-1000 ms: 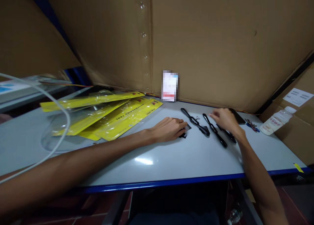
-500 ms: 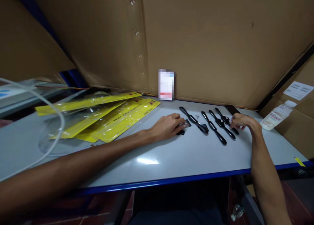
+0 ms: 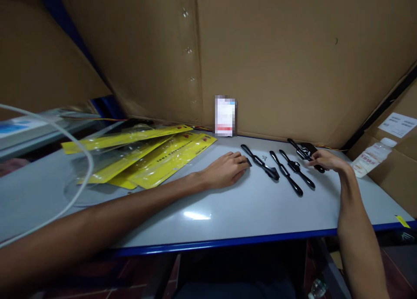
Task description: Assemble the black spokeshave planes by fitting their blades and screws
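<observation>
My right hand [image 3: 325,160] has its fingers closed around the lower part of a black spokeshave [image 3: 302,151], raised at a tilt beside the others. Left of it on the table lie a spokeshave [image 3: 295,165] with its middle fittings in place and a bare spokeshave body [image 3: 284,171]. Further left rests another spokeshave body [image 3: 258,160], a dark piece at its lower handle. Small metal screws [image 3: 264,158] sit near it. My left hand [image 3: 230,168] is on the tabletop, fingers bent over a dark flat piece [image 3: 249,162], which is mostly covered.
Yellow-backed clear packages [image 3: 156,160] are piled at left, with a white cable [image 3: 87,160] curving in front. A phone [image 3: 224,116] leans on the cardboard wall [image 3: 276,64]. A dark flat object [image 3: 308,147] lies behind my right hand. A white bottle [image 3: 374,157] stands at right.
My right hand has lifted the rightmost spokeshave, moving it back and away from its neighbour. My left hand has closed over the small dark pieces, hiding most of them.
</observation>
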The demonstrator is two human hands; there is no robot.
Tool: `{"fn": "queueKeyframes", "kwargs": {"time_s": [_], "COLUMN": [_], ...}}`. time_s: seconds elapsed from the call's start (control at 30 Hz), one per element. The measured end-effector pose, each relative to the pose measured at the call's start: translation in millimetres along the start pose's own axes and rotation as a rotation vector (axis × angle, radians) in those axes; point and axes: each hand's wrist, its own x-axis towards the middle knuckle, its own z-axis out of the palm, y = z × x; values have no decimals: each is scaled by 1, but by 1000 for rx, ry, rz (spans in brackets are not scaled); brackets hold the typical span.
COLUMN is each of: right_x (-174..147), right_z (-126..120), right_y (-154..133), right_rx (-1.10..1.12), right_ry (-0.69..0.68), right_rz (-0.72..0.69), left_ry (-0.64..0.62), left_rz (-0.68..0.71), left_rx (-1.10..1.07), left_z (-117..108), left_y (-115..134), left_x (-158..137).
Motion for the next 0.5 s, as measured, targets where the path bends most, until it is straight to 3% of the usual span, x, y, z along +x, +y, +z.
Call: {"fn": "queueKeyframes", "kwargs": {"time_s": [0.1, 0.27, 0.4, 0.5], "right_x": [-7, -25, -35, -36], "right_z": [1, 27, 59, 77], "right_y": [-16, -65, -103, -118], "right_rx": [67, 71, -22, -130], "right_ry": [19, -144, -218, -211], "right_rz": [-102, -350, -419, -474], "left_ry": [-21, 11, 194, 191], "left_rz": [-112, -302, -268, -158], "left_rx": [130, 171, 99, 50], "left_z": [0, -2, -6, -8], "left_y": [-10, -19, -8, 7], "left_x": [1, 0, -1, -2]}}
